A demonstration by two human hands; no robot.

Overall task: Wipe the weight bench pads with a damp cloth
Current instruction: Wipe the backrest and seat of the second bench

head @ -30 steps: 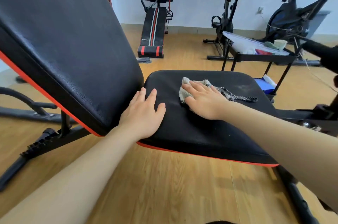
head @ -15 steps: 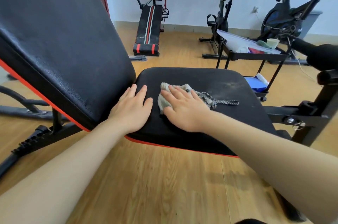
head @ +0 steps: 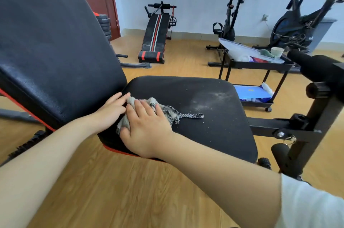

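Cloth (head: 168,111): pale, crumpled terry with a black-and-white checked tail. It lies on the seat pad (head: 214,125), at the end that meets the back pad (head: 55,51). The right hand (head: 145,125) lies flat on the cloth with fingers straight and slightly spread, gripping nothing. Judging by the posture, the palm's weight presses the fabric to the vinyl so that it drags rather than rolls. The checked tail trails free from under the fingers toward the middle of the seat pad. The left hand (head: 111,110) rests flat on the same end of the seat pad, just beside the cloth, with fingers straight and together and nothing held. It probably braces the person as they lean in. The seat pad is matt black with red trim along its near edge. A patch of pale dust (head: 210,97) and scattered specks lie toward its far side, apart from the cloth, which suggests that area is not yet wiped. The back pad is black and steeply inclined from the seat pad, with fine grey speckling low down. Whether the cloth is damp cannot be told.
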